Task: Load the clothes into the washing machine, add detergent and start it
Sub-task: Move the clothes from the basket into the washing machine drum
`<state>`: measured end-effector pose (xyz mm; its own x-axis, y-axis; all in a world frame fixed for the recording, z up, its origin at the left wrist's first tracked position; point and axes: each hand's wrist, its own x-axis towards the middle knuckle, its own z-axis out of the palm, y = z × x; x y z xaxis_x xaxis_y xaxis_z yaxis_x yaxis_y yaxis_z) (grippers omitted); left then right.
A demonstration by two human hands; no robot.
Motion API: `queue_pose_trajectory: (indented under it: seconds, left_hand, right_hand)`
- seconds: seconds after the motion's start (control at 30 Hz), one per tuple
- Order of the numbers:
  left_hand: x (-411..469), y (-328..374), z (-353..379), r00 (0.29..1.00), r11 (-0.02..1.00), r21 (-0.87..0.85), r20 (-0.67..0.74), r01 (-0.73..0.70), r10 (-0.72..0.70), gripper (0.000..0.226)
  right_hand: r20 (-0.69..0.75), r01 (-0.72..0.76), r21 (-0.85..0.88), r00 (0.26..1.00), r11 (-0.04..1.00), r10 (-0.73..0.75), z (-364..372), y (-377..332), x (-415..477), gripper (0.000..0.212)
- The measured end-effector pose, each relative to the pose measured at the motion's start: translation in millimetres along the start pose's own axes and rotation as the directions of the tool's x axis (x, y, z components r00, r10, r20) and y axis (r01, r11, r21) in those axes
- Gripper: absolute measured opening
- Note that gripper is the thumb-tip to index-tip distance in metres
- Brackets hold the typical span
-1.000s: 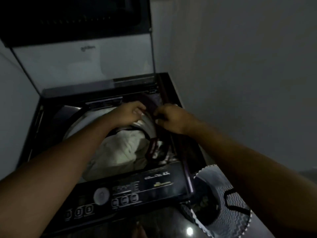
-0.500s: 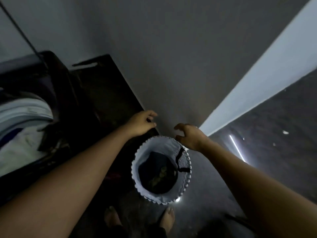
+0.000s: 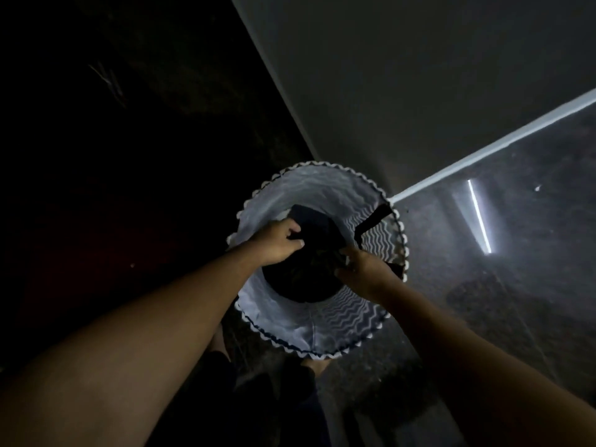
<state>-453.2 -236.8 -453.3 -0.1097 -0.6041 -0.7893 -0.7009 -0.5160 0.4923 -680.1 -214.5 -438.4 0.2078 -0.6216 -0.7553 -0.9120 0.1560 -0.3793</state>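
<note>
A round white laundry basket (image 3: pixel 283 201) with a zigzag pattern and a scalloped rim stands on the floor below me. Dark clothes (image 3: pixel 309 279) lie heaped at its bottom. Both my hands are down inside it. My left hand (image 3: pixel 279 241) grips the upper edge of a dark garment, fingers curled round the cloth. My right hand (image 3: pixel 362 269) pinches the dark clothes on the right side. The washing machine's dark side (image 3: pixel 129 156) fills the left of the view; its tub is out of sight.
A grey wall (image 3: pixel 419 75) rises behind the basket, with a pale skirting strip (image 3: pixel 490 150) along the dark floor (image 3: pixel 516 269). A black strap handle (image 3: pixel 372 221) hangs on the basket's right rim. My bare feet (image 3: pixel 317 362) stand just below the basket.
My view swung from the open washer tub down to the basket. Both hands left the tub, passed over the basket rim and now hold the dark clothes inside.
</note>
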Motion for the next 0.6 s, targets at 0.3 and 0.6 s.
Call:
queue_pose_trajectory:
  seconds: [0.3, 0.6]
  left_hand:
    - [140.8, -79.8, 74.8, 0.997, 0.971, 0.23, -0.042, 0.07, -0.062, 0.055]
    - [201.3, -143.8, 133.2, 0.933, 0.964, 0.253, 0.322, 0.081, -0.163, 0.041]
  right_hand:
    - [0.025, -0.106, 0.164, 0.994, 0.981, 0.103, 112.0, 33.7, 145.0, 0.062]
    - [0.251, -0.354, 0.068, 0.911, 0.933, 0.327, 206.0, 77.7, 219.8, 0.106]
